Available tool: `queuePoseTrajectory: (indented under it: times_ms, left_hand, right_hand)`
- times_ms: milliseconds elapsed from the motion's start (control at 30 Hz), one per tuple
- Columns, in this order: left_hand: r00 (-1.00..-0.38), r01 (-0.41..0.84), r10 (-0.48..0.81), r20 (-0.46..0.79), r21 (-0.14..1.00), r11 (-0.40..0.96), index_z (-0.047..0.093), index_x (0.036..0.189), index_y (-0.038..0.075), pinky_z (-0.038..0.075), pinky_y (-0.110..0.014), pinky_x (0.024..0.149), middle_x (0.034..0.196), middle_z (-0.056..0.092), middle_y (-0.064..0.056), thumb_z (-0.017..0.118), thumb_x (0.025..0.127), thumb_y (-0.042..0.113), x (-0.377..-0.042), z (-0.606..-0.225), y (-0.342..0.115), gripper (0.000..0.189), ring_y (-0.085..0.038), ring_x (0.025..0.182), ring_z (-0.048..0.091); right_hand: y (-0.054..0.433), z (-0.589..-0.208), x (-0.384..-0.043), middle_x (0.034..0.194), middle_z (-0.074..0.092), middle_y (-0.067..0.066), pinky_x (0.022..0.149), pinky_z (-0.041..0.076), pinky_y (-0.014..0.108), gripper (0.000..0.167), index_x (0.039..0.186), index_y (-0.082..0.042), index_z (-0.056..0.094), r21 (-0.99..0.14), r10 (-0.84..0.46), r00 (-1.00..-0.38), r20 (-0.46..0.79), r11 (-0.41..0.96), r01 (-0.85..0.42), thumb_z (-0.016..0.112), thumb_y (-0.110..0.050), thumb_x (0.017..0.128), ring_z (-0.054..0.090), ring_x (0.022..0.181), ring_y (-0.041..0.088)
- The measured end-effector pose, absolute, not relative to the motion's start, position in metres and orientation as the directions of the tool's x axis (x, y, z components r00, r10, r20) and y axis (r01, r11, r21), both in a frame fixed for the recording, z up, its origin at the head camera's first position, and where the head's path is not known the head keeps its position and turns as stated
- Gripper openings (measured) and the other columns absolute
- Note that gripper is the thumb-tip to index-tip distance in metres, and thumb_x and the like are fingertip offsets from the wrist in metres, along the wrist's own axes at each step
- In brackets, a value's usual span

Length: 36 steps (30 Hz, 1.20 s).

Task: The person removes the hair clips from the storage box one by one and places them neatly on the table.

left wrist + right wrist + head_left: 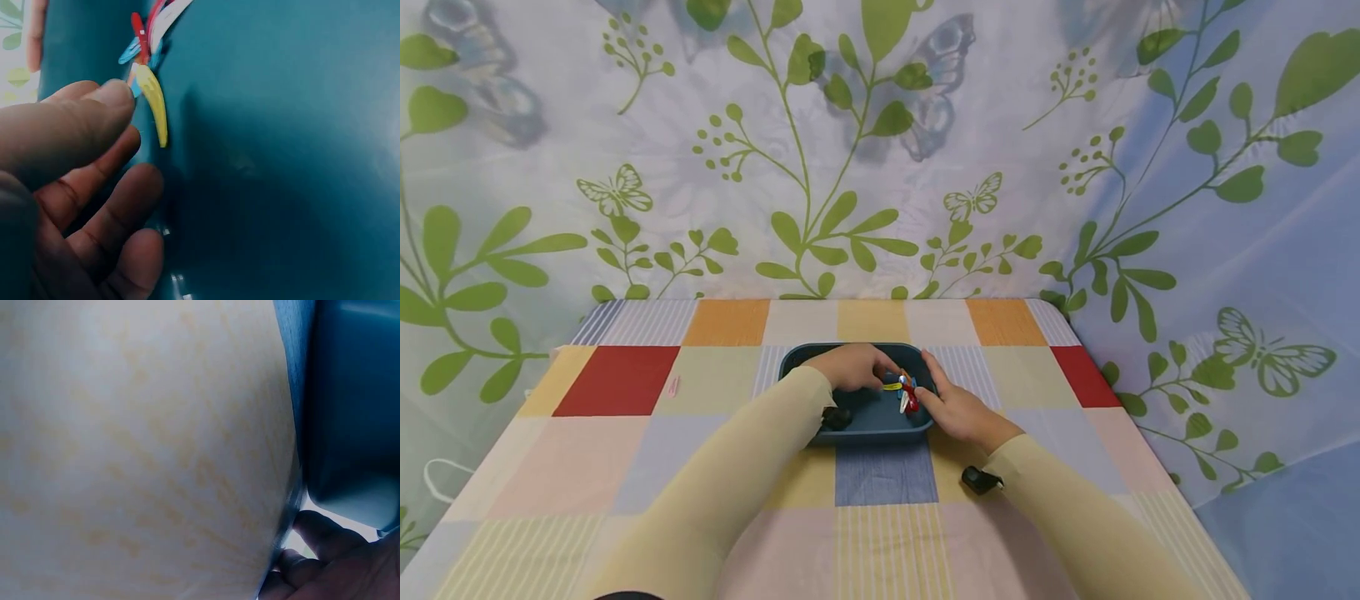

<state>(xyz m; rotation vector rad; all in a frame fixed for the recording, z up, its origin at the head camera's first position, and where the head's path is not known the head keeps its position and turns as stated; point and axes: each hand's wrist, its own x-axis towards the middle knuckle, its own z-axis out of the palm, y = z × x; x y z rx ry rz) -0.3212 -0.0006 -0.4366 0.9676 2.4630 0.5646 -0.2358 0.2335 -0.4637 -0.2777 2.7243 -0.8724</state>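
A dark blue-green tray [880,435] lies on the table, with small coloured hair clips at its right end. My left hand [852,367] reaches into the tray from the left. In the left wrist view, its thumb and forefinger pinch at a small blue and orange clip [135,85], partly hidden by the thumb. Beside the fingertips are a yellow hair clip [155,105], a red clip [140,37] and a white clip [169,22]. My right hand [958,407] is at the tray's right end, thumb over the rim near the clips, other fingers stretched along the outside.
A pink hair clip [673,386] lies on the patchwork tablecloth [700,450], left of the tray. A black device [980,480] is at my right wrist. A white loop of cord [447,479] shows at the left edge. Behind the table hangs a leaf-patterned curtain [850,167].
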Motion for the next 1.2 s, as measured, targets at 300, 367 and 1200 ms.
queuePoseTrajectory:
  times_ms: [300,367,1200]
  left_hand:
    - [-0.642,0.593,0.727,-0.244,0.442,0.673,0.069,0.142,0.024,0.052,-0.031,0.083,0.1,0.071,0.003,0.073,0.099,0.014,-0.323,-0.448,0.003,0.045,-0.012,0.086,0.06]
    - [-0.641,0.59,0.728,-0.242,0.451,0.669,0.069,0.142,0.023,0.049,-0.027,0.077,0.094,0.068,0.004,0.073,0.098,0.013,-0.324,-0.45,0.003,0.045,-0.011,0.082,0.058]
    - [-0.65,0.548,0.721,-0.24,0.51,0.663,0.069,0.141,0.02,0.046,-0.025,0.074,0.088,0.069,0.007,0.075,0.099,0.025,-0.324,-0.459,0.0,0.042,-0.007,0.077,0.058]
  right_hand:
    - [0.234,-0.463,-0.236,0.158,0.048,0.026,0.118,0.037,0.065,0.073,0.17,-0.031,-0.003,-0.595,-0.261,-0.949,-0.176,0.796,-0.109,0.039,-0.046,0.112,0.053,0.141,0.048]
    - [0.234,-0.463,-0.236,0.158,0.048,0.027,0.118,0.037,0.065,0.073,0.17,-0.031,-0.003,-0.596,-0.266,-0.949,-0.172,0.795,-0.114,0.039,-0.045,0.112,0.053,0.141,0.048]
    - [0.234,-0.464,-0.236,0.162,0.043,0.025,0.12,0.035,0.065,0.074,0.17,-0.034,-0.006,-0.619,-0.271,-0.942,-0.198,0.78,-0.094,0.038,-0.048,0.112,0.05,0.144,0.047]
